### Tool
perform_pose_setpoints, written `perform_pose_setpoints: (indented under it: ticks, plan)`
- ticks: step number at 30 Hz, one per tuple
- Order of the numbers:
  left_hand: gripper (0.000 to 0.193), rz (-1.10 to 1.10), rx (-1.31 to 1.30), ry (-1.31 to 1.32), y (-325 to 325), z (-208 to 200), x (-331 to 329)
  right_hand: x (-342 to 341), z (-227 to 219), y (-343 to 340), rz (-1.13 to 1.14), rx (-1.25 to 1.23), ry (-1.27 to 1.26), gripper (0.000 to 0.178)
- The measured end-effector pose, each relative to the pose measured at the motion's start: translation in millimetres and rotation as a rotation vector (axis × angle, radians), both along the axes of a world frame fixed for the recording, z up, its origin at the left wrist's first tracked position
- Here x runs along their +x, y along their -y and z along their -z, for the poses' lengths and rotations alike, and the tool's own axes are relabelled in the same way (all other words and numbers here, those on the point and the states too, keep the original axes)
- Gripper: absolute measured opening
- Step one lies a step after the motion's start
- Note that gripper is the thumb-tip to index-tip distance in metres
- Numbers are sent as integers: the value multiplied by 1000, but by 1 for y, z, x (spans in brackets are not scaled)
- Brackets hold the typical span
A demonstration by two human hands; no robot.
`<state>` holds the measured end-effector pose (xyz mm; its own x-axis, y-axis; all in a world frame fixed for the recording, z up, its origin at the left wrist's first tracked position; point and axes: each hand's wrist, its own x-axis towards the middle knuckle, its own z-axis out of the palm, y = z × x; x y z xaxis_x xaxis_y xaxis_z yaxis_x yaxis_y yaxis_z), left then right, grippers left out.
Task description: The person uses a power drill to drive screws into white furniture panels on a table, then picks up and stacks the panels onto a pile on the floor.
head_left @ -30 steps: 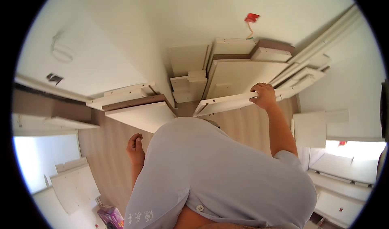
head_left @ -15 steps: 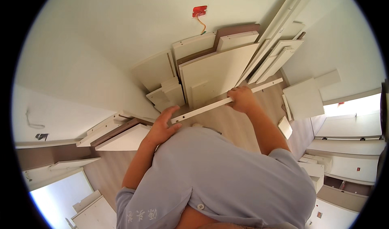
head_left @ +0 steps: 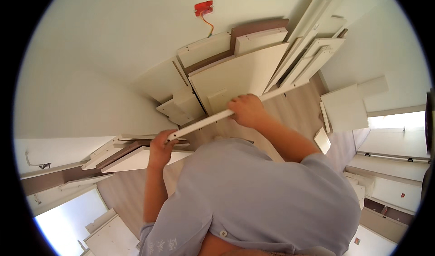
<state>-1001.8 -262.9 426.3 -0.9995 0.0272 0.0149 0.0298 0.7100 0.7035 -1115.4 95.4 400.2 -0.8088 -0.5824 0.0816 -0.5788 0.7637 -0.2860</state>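
Observation:
A long, narrow white board (head_left: 205, 123) with small holes near its end runs slantwise in front of me, its near-left end lower in the picture and its far end up to the right. My left hand (head_left: 161, 146) is closed around the left end. Further along, my right hand (head_left: 247, 110) grips the board near its middle, fingers wrapped over the edge. Just beyond the board, a large cream panel (head_left: 242, 72) leans on the wall among other panels. The fingertips of my right hand are partly hidden.
Several white and brown panels (head_left: 129, 158) lean at the left wall. Long upright boards (head_left: 302, 38) stand in the corner. A square panel (head_left: 344, 109) leans at the right, near a small white piece (head_left: 322, 141) on the wood floor (head_left: 290, 106). Wires hang from a red wall box (head_left: 203, 8).
The board has shifted left with my right hand. My left hand, earlier spread beside the board's end, has moved left and closed on it.

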Motion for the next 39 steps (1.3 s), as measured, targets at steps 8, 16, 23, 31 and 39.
perform_pose_setpoints:
  ticks: [8, 16, 23, 31, 39]
  plan:
    - [32, -91, 32, -22, -15, -1, -32, -39, 2, -7, -66, -137, -217, 36]
    - [30, 5, -12, -109, -4, 6, -35, -37, 11, -11, -81, -363, -254, 37]
    - [28, 1, 14, -113, 1, 13, -41, -35, 14, -89, 345, -355, -440, 39]
    - [34, 42, -90, -119, -28, -41, -54, -59, 29, -196, 454, -288, -412, 46]
    - [44, 135, -238, 173, -169, -49, -190, -116, 18, -241, 154, -274, -96, 36]
